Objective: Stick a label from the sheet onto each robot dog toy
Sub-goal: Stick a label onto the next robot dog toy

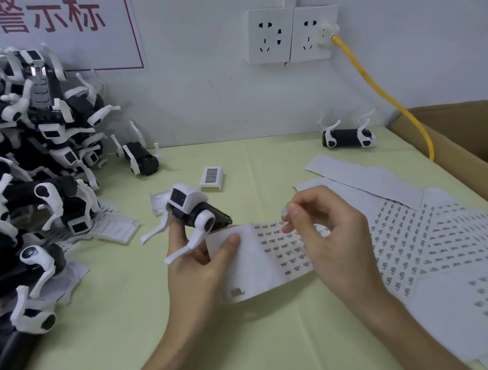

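While your left hand (196, 265) grips both a robot dog toy (193, 211) and the near end of the label sheet (261, 257), your right hand (326, 230) pinches a small label (286, 212) just above that sheet — peeled, by the look of it, but not yet on the toy. One dog (347, 136) lies apart at the far edge of the table (108, 329); whether it's labelled, you can't tell. The big pile (24, 180) on your left suggests most remain.
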A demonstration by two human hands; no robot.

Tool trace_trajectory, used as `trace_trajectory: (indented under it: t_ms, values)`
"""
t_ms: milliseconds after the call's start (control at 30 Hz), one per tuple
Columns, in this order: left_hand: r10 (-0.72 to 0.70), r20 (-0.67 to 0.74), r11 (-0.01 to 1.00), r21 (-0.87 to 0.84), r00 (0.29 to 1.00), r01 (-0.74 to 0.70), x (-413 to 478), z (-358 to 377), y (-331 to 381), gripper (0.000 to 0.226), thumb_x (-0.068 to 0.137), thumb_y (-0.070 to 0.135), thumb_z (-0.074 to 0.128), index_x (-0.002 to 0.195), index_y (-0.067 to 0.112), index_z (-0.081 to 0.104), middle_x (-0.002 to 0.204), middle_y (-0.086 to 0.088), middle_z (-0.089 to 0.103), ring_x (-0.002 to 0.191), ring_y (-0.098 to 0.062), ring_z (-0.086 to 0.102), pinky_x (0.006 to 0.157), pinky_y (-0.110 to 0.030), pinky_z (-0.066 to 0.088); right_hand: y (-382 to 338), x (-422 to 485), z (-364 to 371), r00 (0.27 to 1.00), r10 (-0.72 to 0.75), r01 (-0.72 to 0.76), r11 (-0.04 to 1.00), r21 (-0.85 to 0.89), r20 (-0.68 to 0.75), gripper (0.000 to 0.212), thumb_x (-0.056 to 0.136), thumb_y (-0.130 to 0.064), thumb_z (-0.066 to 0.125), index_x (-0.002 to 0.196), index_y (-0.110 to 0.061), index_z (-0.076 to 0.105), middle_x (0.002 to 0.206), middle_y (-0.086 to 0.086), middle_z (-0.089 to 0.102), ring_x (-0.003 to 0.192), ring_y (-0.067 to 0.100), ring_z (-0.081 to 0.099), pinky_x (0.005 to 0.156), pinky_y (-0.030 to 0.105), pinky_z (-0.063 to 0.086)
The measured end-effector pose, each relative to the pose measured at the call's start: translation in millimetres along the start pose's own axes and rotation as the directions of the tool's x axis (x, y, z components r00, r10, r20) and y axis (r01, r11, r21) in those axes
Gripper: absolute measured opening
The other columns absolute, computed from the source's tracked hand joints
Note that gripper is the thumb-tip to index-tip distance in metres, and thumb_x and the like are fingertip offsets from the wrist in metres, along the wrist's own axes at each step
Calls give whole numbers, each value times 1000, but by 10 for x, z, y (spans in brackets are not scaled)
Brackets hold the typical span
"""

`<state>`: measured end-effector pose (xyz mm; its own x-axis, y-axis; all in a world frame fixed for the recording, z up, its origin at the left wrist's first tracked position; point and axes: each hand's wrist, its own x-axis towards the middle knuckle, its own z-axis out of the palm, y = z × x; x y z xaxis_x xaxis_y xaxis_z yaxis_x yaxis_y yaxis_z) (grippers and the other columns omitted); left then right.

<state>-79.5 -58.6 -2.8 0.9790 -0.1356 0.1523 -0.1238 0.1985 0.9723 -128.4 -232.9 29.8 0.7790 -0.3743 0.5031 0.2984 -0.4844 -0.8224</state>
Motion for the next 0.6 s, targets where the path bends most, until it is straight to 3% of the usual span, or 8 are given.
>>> trace_trajectory:
  t_ms: [133,300,333,400,500,533,567,600]
  values:
    - [48,-68,999,19,997,-47,121,-54,42,75,97,9,68,158,28,28,115,13,77,116,-14,71,105,-42,53,-20,-24,25,999,53,-53,996,71,7,15,100,-12,61,89,-21,64,77,-5,71,68,15,73,69,20,53]
    - [72,-213,994,-59,974,-87,251,-206,196,42,97,8,64,138,0,59,141,-1,64,101,-16,75,103,-36,55,-48,-46,61,1000,20,-20,999,50,-11,13,99,-23,62,88,-27,67,76,-8,71,68,14,73,67,16,50]
    - [48,-177,992,-110,983,-68,245,-207,228,36,96,10,65,129,-2,66,144,-6,62,97,-19,76,98,-34,57,-50,-55,67,1000,0,0,999,35,-26,13,98,-24,62,87,-28,67,76,-10,71,67,14,72,67,16,50]
    - [23,-6,980,-198,1000,-24,171,-134,310,19,92,14,65,99,16,83,138,-2,68,94,-25,77,89,-31,60,-48,-72,76,996,-60,59,998,-13,-64,14,97,-23,62,86,-29,67,76,-14,70,67,13,71,66,17,50]
    - [21,226,971,-236,974,34,0,3,361,41,91,15,57,53,24,69,137,0,68,102,-37,76,87,-34,61,-23,-93,94,983,-154,147,986,-78,-97,13,97,-17,64,88,-25,70,78,-17,69,66,10,69,67,12,48]
    - [17,278,965,-256,960,57,-49,22,335,39,90,15,55,54,23,68,138,-2,68,105,-40,74,86,-34,60,-11,-94,93,979,-175,166,981,-97,-99,12,96,-15,65,88,-22,70,78,-16,68,66,9,68,67,10,47]
    - [23,310,962,-265,951,63,-79,31,281,29,89,15,54,74,20,79,138,-3,67,107,-42,73,87,-34,60,0,-92,90,977,-191,180,977,-111,-97,11,96,-14,66,88,-19,71,78,-15,68,65,8,67,68,9,46]
    - [1,323,960,-267,946,90,-85,60,288,34,89,15,55,114,8,76,138,-5,67,108,-43,73,87,-35,60,10,-90,87,975,-203,192,974,-119,-91,10,96,-13,66,87,-17,71,78,-14,68,64,7,66,68,9,45]
